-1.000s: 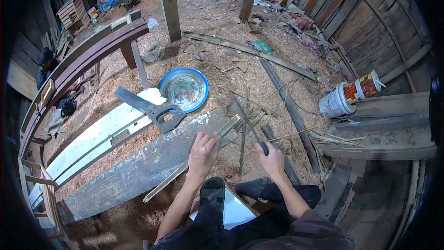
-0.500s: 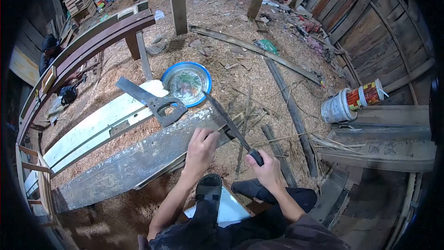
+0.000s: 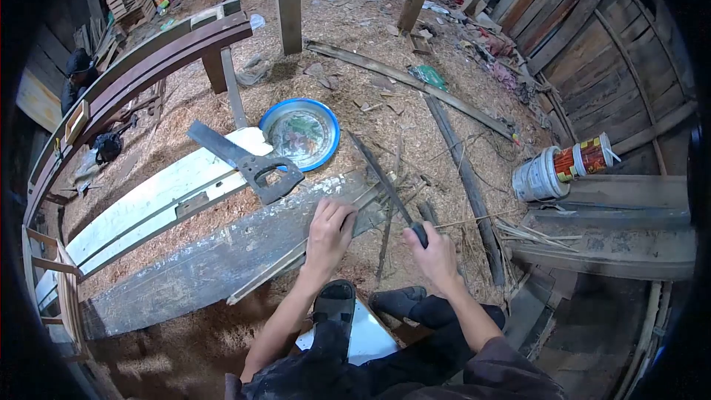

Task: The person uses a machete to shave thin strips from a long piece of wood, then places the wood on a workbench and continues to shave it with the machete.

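My left hand (image 3: 328, 235) is closed around a thin wooden strip (image 3: 271, 272), which slants over a worn grey plank (image 3: 185, 275). In my right hand (image 3: 433, 255) is a knife (image 3: 383, 180) with a long dark blade, its black handle gripped in my fist. The blade points up and to the left and overlaps the far end of the strip in this view. A handsaw (image 3: 248, 163) lies just beyond my left hand, across a white-painted board (image 3: 159, 192) and the grey plank. Behind it sits a blue-rimmed basin (image 3: 300, 133).
A curved wooden frame (image 3: 159, 67) arches along the left, with a person (image 3: 80, 78) behind it. Wood posts (image 3: 289, 7) stand ahead. White buckets (image 3: 541, 175) lean at the right beside heavy beams (image 3: 615, 252). Shavings and long timbers (image 3: 466, 185) cover the ground.
The knife and my right hand have moved slightly right, toward me at the handle. The strip has slid or tilted under my left hand, its near end now showing lower over the plank's edge.
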The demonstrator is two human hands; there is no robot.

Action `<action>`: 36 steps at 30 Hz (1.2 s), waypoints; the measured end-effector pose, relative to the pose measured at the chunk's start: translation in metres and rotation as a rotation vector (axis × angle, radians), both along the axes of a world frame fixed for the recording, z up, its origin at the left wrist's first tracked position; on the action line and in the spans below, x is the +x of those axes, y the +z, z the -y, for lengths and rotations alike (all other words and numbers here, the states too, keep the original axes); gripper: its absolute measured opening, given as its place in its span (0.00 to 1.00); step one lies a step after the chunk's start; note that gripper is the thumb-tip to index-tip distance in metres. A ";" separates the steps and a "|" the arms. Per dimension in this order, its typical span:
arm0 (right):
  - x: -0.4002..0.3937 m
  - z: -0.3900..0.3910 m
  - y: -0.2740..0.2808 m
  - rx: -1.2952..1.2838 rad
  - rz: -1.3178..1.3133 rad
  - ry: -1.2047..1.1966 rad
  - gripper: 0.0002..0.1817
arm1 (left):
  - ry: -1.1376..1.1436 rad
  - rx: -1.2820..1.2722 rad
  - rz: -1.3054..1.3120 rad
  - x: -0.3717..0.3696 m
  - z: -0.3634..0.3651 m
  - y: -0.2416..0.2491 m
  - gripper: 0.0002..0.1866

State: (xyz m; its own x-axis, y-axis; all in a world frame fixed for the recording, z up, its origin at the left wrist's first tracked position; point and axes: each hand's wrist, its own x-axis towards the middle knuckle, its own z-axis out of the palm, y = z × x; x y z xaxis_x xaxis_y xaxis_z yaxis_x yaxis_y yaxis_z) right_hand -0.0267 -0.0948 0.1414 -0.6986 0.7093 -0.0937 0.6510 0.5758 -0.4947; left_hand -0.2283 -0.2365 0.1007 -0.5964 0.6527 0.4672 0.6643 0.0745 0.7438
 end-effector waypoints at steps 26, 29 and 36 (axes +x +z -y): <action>0.013 -0.008 -0.006 -0.002 0.147 -0.094 0.34 | 0.098 -0.088 -0.060 0.005 0.001 0.006 0.11; 0.010 -0.006 0.006 -0.095 0.159 -0.110 0.34 | 0.117 -0.115 -0.081 0.008 0.000 0.007 0.11; 0.009 0.007 0.021 0.009 0.205 0.090 0.35 | 0.150 -0.175 -0.146 0.005 0.005 0.006 0.11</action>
